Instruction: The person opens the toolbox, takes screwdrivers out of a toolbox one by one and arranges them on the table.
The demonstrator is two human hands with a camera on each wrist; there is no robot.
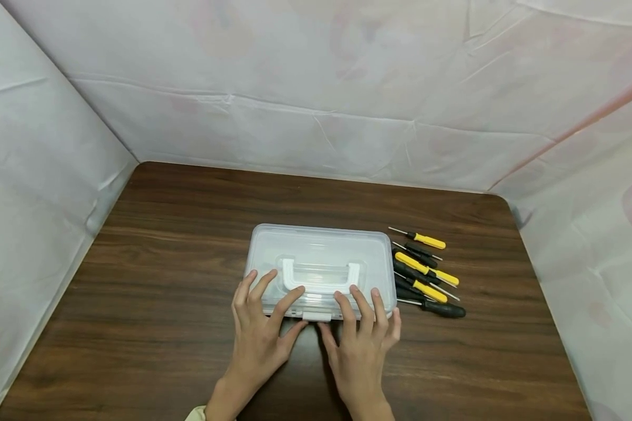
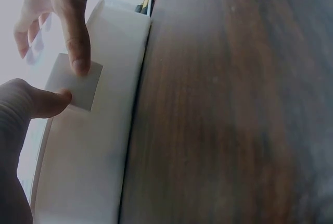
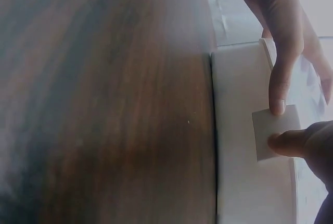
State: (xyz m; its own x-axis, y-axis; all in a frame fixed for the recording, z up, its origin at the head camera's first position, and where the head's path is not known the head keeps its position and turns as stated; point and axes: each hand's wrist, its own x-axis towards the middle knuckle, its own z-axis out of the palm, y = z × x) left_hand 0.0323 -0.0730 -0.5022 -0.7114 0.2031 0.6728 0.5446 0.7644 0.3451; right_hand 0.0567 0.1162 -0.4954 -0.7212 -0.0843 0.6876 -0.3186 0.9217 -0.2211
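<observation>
A clear, frosted plastic case [image 1: 321,242] with a white carrying handle [image 1: 321,287] lies on the table, its lid down. My left hand [image 1: 263,333] spreads its fingers over the left part of the lid. The right hand [image 1: 360,345] rests its fingertips on the right part, near the handle. Both thumbs press on the pale front latch [image 2: 89,91], which lies against the case's front wall [image 3: 242,182]. What the case holds, if anything, does not show through the lid.
Several screwdrivers lie in a loose pile just right of the case, among them a yellow-handled one [image 1: 429,241] and a black-handled one [image 1: 445,309]. White sheeting [image 1: 321,117] surrounds the back and sides of the dark wooden table [image 1: 153,280].
</observation>
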